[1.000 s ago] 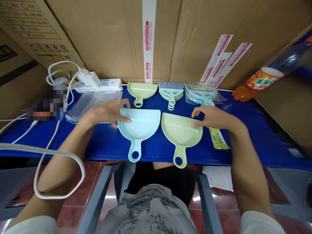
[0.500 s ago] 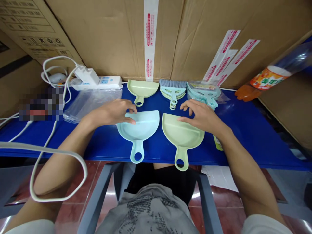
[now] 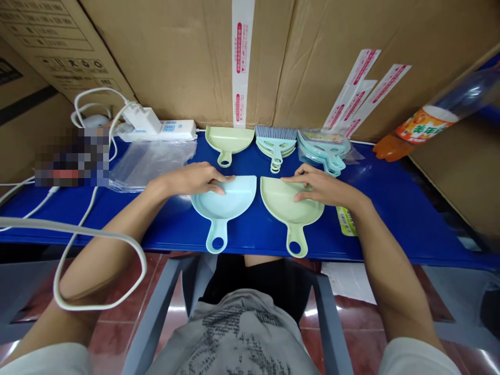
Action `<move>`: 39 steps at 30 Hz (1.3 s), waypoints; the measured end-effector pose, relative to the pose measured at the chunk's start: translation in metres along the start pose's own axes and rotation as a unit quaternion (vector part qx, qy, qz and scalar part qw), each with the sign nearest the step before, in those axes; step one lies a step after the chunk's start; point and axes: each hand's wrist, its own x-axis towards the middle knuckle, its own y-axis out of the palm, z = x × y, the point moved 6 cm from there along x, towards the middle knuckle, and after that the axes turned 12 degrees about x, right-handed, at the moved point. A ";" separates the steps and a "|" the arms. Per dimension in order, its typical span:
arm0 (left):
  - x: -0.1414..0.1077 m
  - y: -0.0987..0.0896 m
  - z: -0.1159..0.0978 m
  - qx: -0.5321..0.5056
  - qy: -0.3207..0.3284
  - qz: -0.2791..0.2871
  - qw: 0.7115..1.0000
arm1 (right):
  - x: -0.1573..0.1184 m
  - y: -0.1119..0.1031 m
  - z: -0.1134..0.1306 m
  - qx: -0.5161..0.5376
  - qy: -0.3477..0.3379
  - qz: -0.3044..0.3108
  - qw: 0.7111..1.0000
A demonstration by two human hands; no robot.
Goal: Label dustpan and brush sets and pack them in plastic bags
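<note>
Angling inward, left grip [image 3: 197, 177] over blue dustpan [image 3: 228, 205], right grip [image 3: 322, 186] over green dustpan [image 3: 287, 211], can't tell if clamped

Head-worn camera: sole view | mount: above and behind the hands [image 3: 327, 187] | aim: forward and down | range: close, spanning the worktop [image 3: 394, 208] around the hands, cardboard [image 3: 179, 62] beyond, shirt [image 3: 242, 333] on their near side

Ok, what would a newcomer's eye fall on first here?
Most likely the pale blue dustpan and pale green dustpan side by side at the front of the blue table, left hand at the first, right hand at the second. Then the bottle of orange drink at far right, and the grey-bristled brush at the back.
</note>
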 end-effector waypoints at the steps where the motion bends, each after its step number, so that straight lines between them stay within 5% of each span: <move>1: 0.000 0.000 -0.002 0.009 -0.006 0.002 1.000 | 0.000 0.001 0.000 0.004 -0.006 0.006 1.000; 35: 0.003 0.004 0.000 0.068 -0.016 -0.037 0.997 | 0.000 0.002 -0.002 -0.018 -0.010 -0.033 0.999; 39: 0.003 -0.003 -0.006 0.059 0.004 -0.082 0.995 | -0.001 -0.002 0.000 -0.016 -0.026 -0.054 0.998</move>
